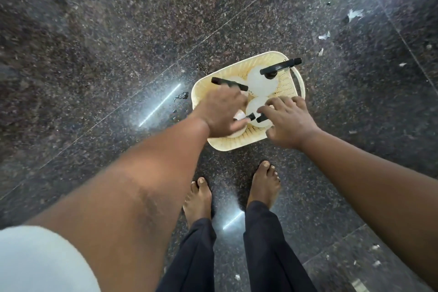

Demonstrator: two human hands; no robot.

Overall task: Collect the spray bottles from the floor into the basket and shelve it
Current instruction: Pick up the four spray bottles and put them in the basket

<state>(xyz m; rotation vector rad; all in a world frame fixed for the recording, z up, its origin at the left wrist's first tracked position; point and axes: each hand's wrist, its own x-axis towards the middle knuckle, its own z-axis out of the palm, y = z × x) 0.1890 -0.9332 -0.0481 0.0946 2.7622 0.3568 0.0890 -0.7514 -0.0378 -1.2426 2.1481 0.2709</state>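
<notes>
— While the basket (288, 83) sits on the floor (118, 54) by the bare feet (264, 185), where are the spray bottles (262, 84)?

— All inside it. Clear bottles, black tops. One black top pokes over the basket's far right corner.

— What are the hands doing?

— The left hand (221, 113) reaches in over the near left corner. I cannot tell if it grips a bottle. The right hand (288, 122) is spread, fingers resting on a bottle by the near right edge.

— How should the basket be lifted?

— I think it's light, bendy plastic. Hold both side rims, keep it level, or the smooth bottles may roll.
</notes>
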